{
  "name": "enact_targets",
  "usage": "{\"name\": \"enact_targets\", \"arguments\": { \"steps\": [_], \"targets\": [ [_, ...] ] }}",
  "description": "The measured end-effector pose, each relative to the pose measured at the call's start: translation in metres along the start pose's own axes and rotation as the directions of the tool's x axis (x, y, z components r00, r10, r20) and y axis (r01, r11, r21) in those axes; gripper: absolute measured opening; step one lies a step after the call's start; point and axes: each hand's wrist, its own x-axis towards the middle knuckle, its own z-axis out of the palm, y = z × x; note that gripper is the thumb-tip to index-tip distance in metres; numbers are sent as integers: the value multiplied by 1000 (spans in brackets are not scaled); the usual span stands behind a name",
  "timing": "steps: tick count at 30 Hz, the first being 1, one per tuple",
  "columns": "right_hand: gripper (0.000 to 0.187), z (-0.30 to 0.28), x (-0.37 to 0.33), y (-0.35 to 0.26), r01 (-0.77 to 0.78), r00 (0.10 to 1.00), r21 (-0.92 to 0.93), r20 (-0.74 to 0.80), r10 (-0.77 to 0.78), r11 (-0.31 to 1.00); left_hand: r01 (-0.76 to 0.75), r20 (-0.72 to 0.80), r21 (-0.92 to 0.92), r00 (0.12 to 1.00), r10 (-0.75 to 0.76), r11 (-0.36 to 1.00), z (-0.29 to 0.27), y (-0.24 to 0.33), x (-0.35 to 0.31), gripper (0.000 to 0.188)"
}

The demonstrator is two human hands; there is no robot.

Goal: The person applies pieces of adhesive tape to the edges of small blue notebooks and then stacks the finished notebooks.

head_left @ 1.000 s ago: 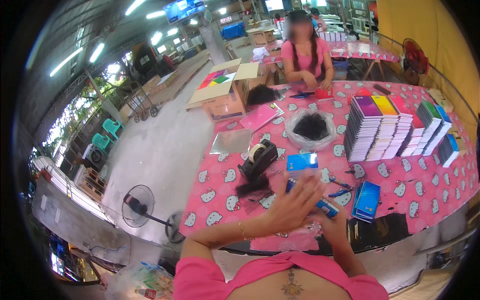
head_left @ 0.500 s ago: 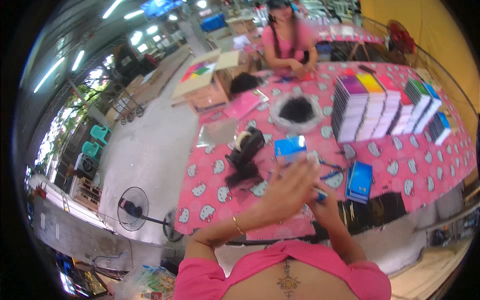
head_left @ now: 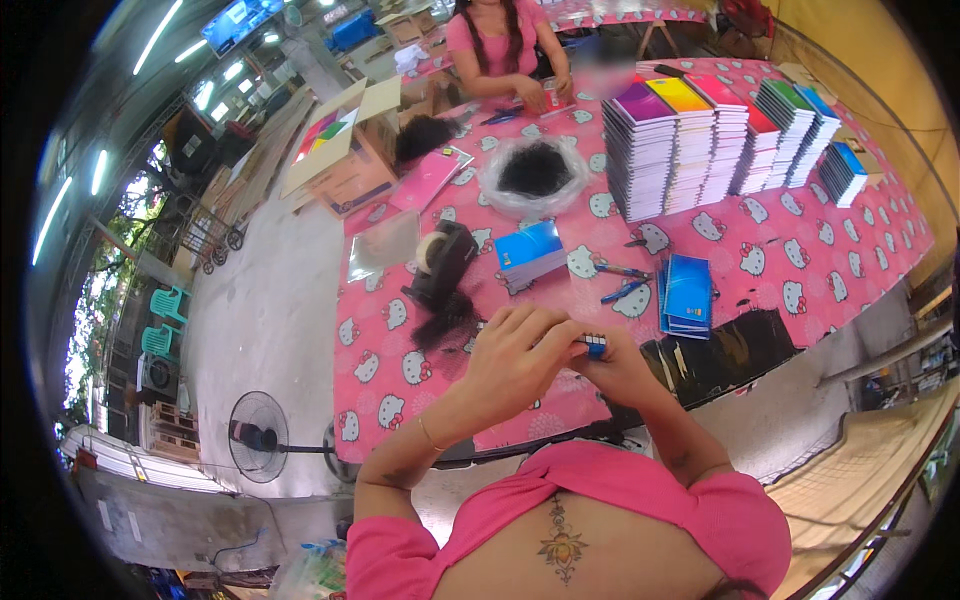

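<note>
Both my hands meet over the near part of the pink table, closed around a small blue notebook (head_left: 596,346); only its blue end and bound edge show. My left hand (head_left: 522,352) curls over it from the left, hiding most of it. From the right, my right hand (head_left: 617,372) grips its other end. Just beyond lies a stack of blue notebooks (head_left: 530,252). Right of that are blue-handled pliers (head_left: 626,290) and a slim dark tool (head_left: 622,270). A smaller pile of blue notebooks (head_left: 688,293) sits farther right.
A black tape dispenser (head_left: 443,268) and black strands (head_left: 445,322) are at left. Behind stand a plastic bag of black pieces (head_left: 535,170), tall notebook stacks (head_left: 640,165) and a cardboard box (head_left: 350,165). A co-worker (head_left: 500,50) handles a red item across the table. A fan (head_left: 258,437) stands left.
The view has tilted and shifted, so the table sits higher and more leftward. My left hand, stretched flat over the notebook before, now has its fingers curled around it.
</note>
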Motion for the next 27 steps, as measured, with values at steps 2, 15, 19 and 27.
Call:
{"name": "enact_targets", "arguments": {
  "steps": [2,15,19,27],
  "targets": [
    [23,-3,-1,-2,-14,1000,-1,9,14,1000,-23,-26,-38,999,22,999,4,0,1,33],
    [18,-61,-21,-44,14,996,-179,-81,-29,984,-59,-12,-86,998,58,995,10,3,10,37],
    [10,-71,-18,-56,120,993,-325,54,-108,938,-84,31,-141,996,89,986,13,1,11,30],
    [15,-55,-21,-44,205,971,-511,2,-238,835,-143,65,-111,986,151,983,18,7,11,38]
  ]
}}
